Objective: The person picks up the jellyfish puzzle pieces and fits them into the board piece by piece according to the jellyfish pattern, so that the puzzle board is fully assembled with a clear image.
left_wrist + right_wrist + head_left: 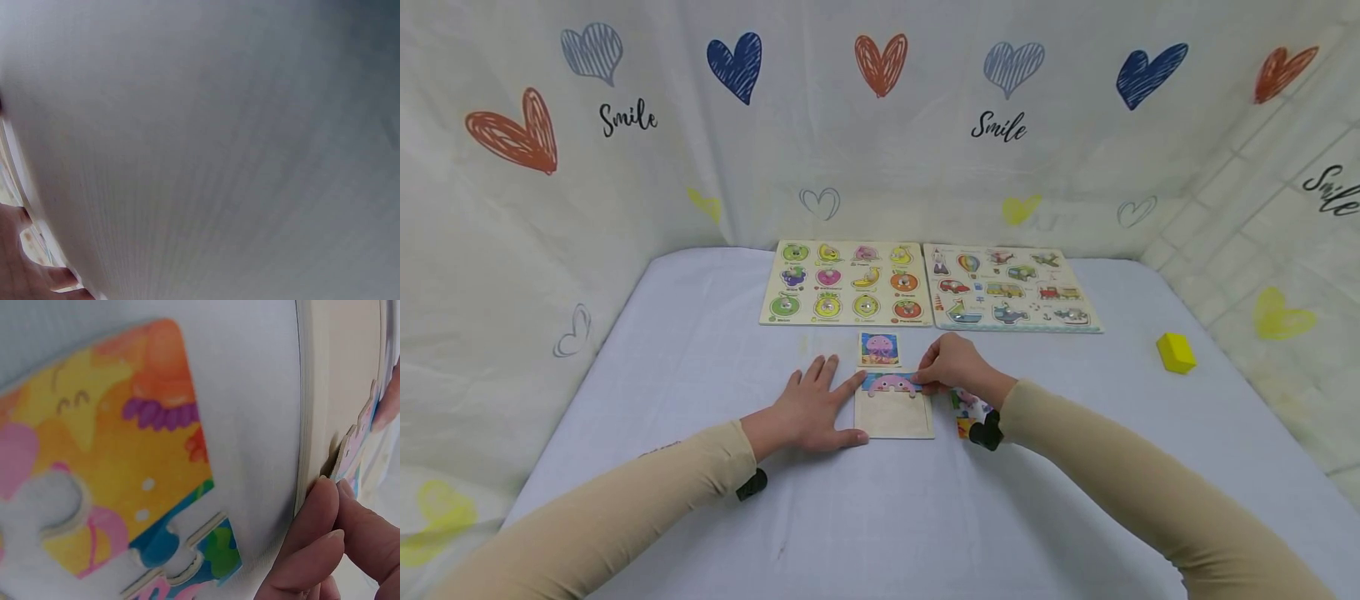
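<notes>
A square wooden puzzle board (893, 418) lies mid-table, with a strip of puzzle piece (891, 383) showing a pink octopus head along its top. My left hand (811, 414) rests spread on the table at the board's left side. Its index fingertip reaches the upper left corner and its thumb the lower left edge. My right hand (957, 364) pinches the right end of the octopus piece between thumb and fingers. In the right wrist view, that piece's jagged edge (351, 449) stands slightly raised from the board. Loose colourful puzzle pieces (109, 478) lie under my right wrist.
A small octopus picture card (880, 349) sits just behind the board. Farther back lie a fruit puzzle board (846, 314) and a vehicle puzzle board (973, 293), side by side. Off to the right is a yellow block (1176, 353). The left wrist view shows mostly tablecloth.
</notes>
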`<act>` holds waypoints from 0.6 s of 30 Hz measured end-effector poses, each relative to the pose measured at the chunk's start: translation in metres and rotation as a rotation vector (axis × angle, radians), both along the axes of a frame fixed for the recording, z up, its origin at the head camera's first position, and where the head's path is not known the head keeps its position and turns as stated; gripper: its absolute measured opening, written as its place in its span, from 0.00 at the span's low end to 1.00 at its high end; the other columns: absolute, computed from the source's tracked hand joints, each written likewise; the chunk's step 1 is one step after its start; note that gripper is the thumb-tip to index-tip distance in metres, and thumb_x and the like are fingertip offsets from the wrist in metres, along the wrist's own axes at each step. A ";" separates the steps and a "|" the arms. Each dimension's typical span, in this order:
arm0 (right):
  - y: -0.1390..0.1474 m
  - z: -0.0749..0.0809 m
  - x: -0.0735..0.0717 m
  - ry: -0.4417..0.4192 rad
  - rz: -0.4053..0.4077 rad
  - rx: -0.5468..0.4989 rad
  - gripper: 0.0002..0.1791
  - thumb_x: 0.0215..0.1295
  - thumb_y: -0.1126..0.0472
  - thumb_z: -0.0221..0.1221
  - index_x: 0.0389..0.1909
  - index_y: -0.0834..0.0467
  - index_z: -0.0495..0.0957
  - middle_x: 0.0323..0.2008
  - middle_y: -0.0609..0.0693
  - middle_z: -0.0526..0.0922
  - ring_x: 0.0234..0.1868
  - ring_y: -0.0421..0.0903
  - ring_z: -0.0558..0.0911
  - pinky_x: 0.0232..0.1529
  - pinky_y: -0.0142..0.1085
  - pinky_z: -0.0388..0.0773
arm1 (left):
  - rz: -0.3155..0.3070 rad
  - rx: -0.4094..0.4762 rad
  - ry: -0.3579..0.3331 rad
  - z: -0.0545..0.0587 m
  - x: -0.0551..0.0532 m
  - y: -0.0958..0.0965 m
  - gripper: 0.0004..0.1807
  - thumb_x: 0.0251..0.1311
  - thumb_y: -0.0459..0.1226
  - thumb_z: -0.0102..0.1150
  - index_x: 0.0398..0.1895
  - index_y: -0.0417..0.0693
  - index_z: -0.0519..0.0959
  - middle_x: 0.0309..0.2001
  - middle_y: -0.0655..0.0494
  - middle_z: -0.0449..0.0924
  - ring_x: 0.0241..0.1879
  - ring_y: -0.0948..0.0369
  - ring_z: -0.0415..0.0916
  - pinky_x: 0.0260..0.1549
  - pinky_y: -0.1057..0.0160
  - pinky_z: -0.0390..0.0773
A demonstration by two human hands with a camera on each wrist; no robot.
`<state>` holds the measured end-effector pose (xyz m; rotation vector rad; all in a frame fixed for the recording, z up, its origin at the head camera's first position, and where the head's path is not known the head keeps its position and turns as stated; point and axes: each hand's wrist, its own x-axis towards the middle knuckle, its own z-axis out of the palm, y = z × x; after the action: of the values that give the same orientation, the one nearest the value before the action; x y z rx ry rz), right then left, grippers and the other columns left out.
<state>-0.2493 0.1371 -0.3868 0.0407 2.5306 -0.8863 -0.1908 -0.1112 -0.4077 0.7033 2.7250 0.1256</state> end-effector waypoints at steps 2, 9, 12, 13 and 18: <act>0.000 -0.001 -0.001 0.003 0.005 0.002 0.10 0.63 0.58 0.71 0.34 0.61 0.85 0.25 0.52 0.88 0.25 0.40 0.82 0.26 0.28 0.74 | 0.000 0.001 0.002 0.000 0.000 0.000 0.51 0.62 0.70 0.53 0.83 0.61 0.52 0.81 0.35 0.46 0.80 0.36 0.45 0.71 0.32 0.57; -0.002 -0.004 0.000 0.013 0.008 0.014 0.12 0.63 0.55 0.71 0.32 0.60 0.84 0.22 0.50 0.85 0.24 0.41 0.81 0.26 0.29 0.73 | 0.000 0.004 0.001 0.000 0.001 0.000 0.50 0.62 0.69 0.53 0.83 0.61 0.52 0.81 0.35 0.45 0.80 0.36 0.45 0.71 0.32 0.57; -0.004 -0.005 0.002 0.025 0.014 0.021 0.14 0.63 0.53 0.71 0.30 0.60 0.83 0.21 0.50 0.84 0.23 0.42 0.80 0.27 0.29 0.73 | 0.001 0.006 -0.002 0.000 0.001 0.000 0.50 0.62 0.69 0.53 0.83 0.61 0.52 0.81 0.35 0.45 0.80 0.37 0.44 0.71 0.32 0.57; -0.004 -0.005 0.002 0.029 0.012 0.023 0.14 0.63 0.53 0.72 0.29 0.60 0.83 0.21 0.49 0.83 0.23 0.42 0.80 0.27 0.29 0.72 | 0.001 0.006 -0.001 0.000 0.001 0.000 0.50 0.62 0.69 0.53 0.83 0.61 0.52 0.81 0.35 0.45 0.80 0.37 0.44 0.71 0.32 0.57; -0.008 -0.005 0.003 0.040 0.012 0.037 0.15 0.63 0.52 0.72 0.28 0.60 0.82 0.20 0.49 0.81 0.22 0.42 0.79 0.27 0.29 0.72 | 0.008 0.004 -0.001 0.001 0.002 0.001 0.50 0.62 0.69 0.53 0.83 0.61 0.52 0.81 0.35 0.45 0.80 0.37 0.44 0.71 0.32 0.57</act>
<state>-0.2463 0.1294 -0.3918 0.0195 2.5815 -0.8440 -0.1891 -0.1104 -0.4069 0.6935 2.7275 0.1332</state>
